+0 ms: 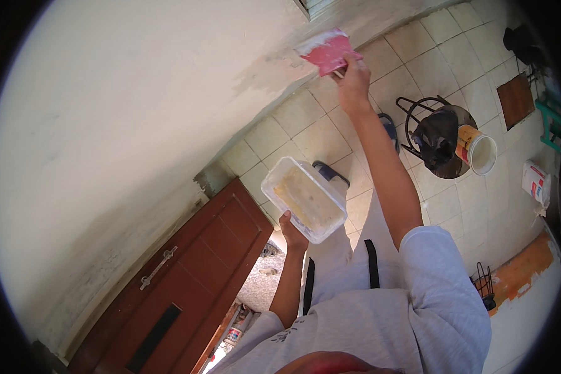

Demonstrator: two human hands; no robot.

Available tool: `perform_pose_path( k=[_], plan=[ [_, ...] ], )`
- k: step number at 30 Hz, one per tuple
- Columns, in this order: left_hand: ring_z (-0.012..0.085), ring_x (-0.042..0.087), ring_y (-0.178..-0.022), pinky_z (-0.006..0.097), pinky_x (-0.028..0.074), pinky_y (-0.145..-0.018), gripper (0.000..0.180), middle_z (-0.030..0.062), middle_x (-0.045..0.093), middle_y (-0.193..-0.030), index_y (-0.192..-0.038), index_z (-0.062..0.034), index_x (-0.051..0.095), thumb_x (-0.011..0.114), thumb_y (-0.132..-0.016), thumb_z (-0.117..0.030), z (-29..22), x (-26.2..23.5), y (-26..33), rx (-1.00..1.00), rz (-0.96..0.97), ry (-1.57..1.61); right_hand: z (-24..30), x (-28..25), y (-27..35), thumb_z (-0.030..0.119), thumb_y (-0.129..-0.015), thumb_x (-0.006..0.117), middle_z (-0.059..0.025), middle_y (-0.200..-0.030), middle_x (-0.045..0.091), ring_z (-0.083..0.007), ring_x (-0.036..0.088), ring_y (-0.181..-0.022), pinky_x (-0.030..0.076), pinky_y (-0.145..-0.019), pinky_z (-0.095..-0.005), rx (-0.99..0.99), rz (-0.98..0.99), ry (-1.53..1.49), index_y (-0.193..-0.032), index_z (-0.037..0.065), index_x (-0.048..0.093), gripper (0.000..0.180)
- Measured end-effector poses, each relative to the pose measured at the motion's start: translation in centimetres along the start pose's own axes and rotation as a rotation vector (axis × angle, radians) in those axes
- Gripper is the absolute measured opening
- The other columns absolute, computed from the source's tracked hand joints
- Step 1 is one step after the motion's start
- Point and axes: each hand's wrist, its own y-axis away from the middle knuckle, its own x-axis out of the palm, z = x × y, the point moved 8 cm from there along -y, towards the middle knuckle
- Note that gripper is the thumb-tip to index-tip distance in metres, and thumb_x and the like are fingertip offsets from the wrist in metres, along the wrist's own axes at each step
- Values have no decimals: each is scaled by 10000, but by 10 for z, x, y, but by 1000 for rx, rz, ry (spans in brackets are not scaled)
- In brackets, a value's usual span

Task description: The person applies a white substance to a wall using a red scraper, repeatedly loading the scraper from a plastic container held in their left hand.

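Observation:
My right hand (354, 84) is stretched out toward the wall, closed on a pink putty spreader (330, 55) with white paste along its far edge. The spreader is close to the lower part of the pale wall (156, 81); whether it touches, I cannot tell. A damp-looking, discoloured patch shows on the wall beside it. Lower down, in front of my body, my left hand (292, 232) grips the side of a translucent rectangular plastic tub (315, 209). The tub is tilted, and whitish and yellowish residue coats its inside.
On the tiled floor (318, 121) to the right stands a black-framed stool (411, 121) carrying a dark bag (436, 137) and a round plastic bucket (482, 154). A white and red sack (535, 182) lies farther right. At left is a brown door (187, 274) with a metal handle.

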Motion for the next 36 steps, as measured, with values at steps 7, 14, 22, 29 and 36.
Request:
perform_pose_path(
  k=[7,14,22,29,36],
  plan=[
    [264,521,-1220,398,417,-1033,678,92,543,-1315,-1403,-39,418,569,-861,-419,8,-1,-2,2,11,53,-1,16,-23,77,-945,459,-126,-929,668,-211,688,-798,605,-733,-324,80,54,298,-1005,-41,597,192],
    [262,519,-1227,399,412,-1039,666,86,544,-1324,-1407,-46,418,564,-866,-407,16,-10,-5,-26,-27,65,13,79,-7,73,-935,510,-120,-929,663,-193,682,-767,611,-711,-323,-28,-13,161,-959,-47,584,143],
    [267,530,-1214,398,415,-1037,665,93,552,-1314,-1405,-47,422,570,-864,-405,6,1,-5,-13,25,58,-14,-32,-32,171,-944,518,-160,-924,688,-241,681,-808,554,-719,-370,-276,-252,634,-994,-43,623,243],
    [269,536,-1203,403,423,-1029,665,94,557,-1298,-1394,-38,426,572,-862,-410,8,-16,-5,-11,-14,44,-29,73,-4,203,-947,503,-222,-948,686,-328,682,-818,533,-731,-399,-372,-60,558,-973,-55,608,280],
    [273,530,-1208,404,424,-1025,686,111,541,-1306,-1402,-30,410,564,-866,-429,4,-18,-2,7,25,49,6,47,48,156,-948,485,-63,-906,663,-137,653,-779,593,-736,-319,-145,-50,101,-971,27,621,189]
  ],
)
